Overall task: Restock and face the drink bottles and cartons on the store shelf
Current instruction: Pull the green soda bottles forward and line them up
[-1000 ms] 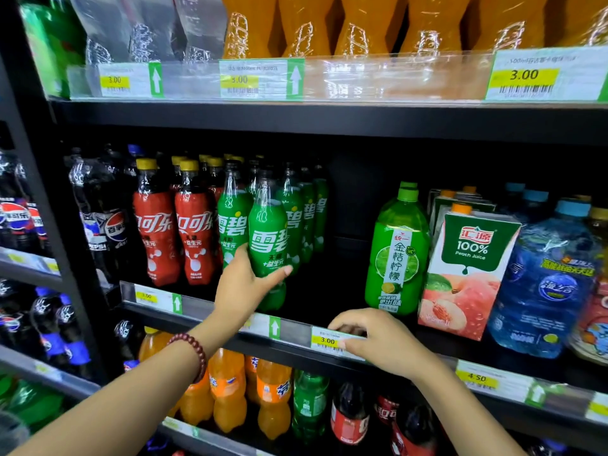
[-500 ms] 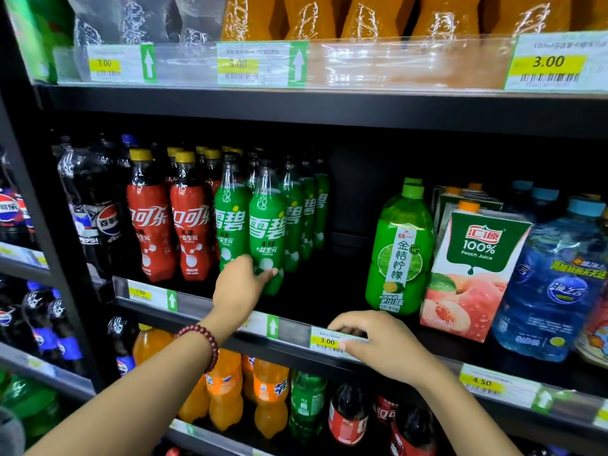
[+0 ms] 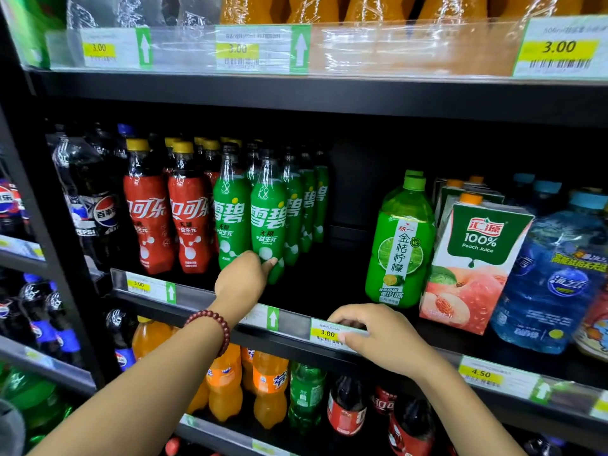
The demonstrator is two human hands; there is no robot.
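On the middle shelf my left hand (image 3: 241,280) grips the base of the front green Sprite bottle (image 3: 268,212), which stands upright at the head of its row. A second green Sprite bottle (image 3: 230,209) stands just to its left, with two red Coca-Cola bottles (image 3: 171,222) beyond. My right hand (image 3: 381,337) rests on the shelf's front rail (image 3: 296,324), fingers curled over the 3.00 price tag (image 3: 327,332). A dark gap separates the Sprite row from the green lime drink bottle (image 3: 399,245).
A peach juice carton (image 3: 473,264) and a blue water jug (image 3: 556,274) stand to the right. Pepsi bottles (image 3: 95,209) fill the left end. Orange drinks sit on the shelf above; orange soda bottles (image 3: 250,386) and colas stand below.
My left hand has slid down the Sprite bottle from its label to its base, and the bottle now stands a little farther back. The right hand has stayed on the rail.
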